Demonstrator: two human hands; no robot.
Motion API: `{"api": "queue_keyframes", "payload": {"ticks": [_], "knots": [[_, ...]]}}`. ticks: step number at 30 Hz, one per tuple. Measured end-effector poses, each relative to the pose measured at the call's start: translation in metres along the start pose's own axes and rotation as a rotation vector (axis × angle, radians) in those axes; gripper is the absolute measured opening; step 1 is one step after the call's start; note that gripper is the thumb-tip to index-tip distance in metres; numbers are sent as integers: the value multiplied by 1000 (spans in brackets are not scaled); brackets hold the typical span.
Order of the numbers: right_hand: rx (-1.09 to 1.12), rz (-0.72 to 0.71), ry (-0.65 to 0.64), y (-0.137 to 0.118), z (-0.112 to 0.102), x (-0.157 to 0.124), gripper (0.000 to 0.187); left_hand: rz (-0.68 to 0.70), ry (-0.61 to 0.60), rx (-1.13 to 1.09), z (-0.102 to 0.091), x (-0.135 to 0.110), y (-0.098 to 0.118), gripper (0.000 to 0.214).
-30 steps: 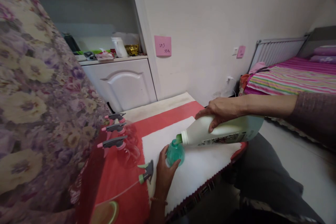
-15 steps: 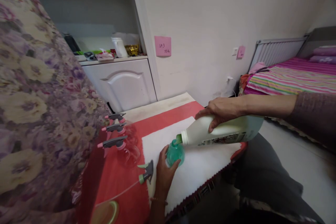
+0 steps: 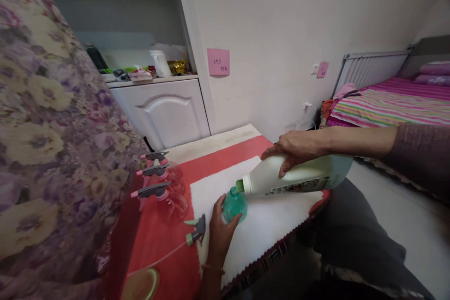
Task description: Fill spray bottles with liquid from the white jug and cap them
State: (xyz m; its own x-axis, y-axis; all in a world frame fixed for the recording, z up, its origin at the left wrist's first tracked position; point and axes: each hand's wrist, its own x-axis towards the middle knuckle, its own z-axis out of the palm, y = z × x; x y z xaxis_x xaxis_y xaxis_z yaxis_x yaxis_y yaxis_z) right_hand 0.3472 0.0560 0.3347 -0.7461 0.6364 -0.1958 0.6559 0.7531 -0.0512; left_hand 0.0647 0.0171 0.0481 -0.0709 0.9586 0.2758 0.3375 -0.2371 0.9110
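My left hand (image 3: 222,225) is wrapped round a small green see-through spray bottle (image 3: 235,205), which has no spray head on it and stands on a white cloth (image 3: 270,215). From the right, my right hand (image 3: 293,147) grips a large white jug (image 3: 302,176) with a printed label. The jug lies tilted nearly level, its green spout at the mouth of the green bottle. Left of my left hand, a grey and green spray head (image 3: 197,232) with a long thin tube lies on the red cloth.
Three clear spray bottles (image 3: 172,201) with grey and pink heads stand in a row at the left of the red tabletop (image 3: 158,248). A yellow-green round object (image 3: 142,285) sits at the near left edge. A floral curtain (image 3: 52,150) hangs at the left; a bed (image 3: 393,103) is at the right.
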Motion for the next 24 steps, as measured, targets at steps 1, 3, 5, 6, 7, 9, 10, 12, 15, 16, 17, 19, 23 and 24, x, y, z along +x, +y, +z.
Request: {"api": "queue_keyframes", "payload": {"ticks": [1, 3, 5, 6, 7, 9, 10, 12, 15, 16, 17, 19, 23, 24], "knots": [[-2, -5, 3, 0, 0, 0, 64, 4, 1, -1, 0, 0, 0, 64], [-5, -9, 5, 0, 0, 0, 64, 7, -1, -1, 1, 0, -2, 65], [-7, 0, 3, 0, 0, 0, 65, 3, -6, 5, 1, 0, -3, 66], [-7, 6, 1, -1, 0, 0, 65, 1, -7, 7, 1, 0, -3, 66], [-7, 10, 1, -1, 0, 0, 65, -1, -6, 6, 1, 0, -3, 66], [-6, 13, 1, -1, 0, 0, 65, -4, -1, -2, 1, 1, -3, 66], [-5, 10, 2, 0, 0, 0, 65, -6, 1, -7, 1, 1, -3, 66], [0, 4, 6, 1, 1, 0, 65, -9, -2, -16, 1, 1, -3, 66], [12, 2, 4, 3, 2, 1, 67, -11, -11, -24, 0, 0, -2, 66], [14, 3, 5, 3, 2, 1, 67, -13, -11, -26, 0, 0, -1, 66], [14, 5, 5, 3, 2, 1, 68, -14, -8, -27, 0, 0, -1, 66], [10, 10, 7, 3, 2, 1, 67, -8, -1, -27, 0, 0, 0, 66], [-2, 20, 1, 1, 1, 1, 67, 16, 6, -21, 0, 0, -1, 68], [-1, 20, 2, 0, 1, 1, 67, 15, 8, -16, 0, 0, -2, 68]]}}
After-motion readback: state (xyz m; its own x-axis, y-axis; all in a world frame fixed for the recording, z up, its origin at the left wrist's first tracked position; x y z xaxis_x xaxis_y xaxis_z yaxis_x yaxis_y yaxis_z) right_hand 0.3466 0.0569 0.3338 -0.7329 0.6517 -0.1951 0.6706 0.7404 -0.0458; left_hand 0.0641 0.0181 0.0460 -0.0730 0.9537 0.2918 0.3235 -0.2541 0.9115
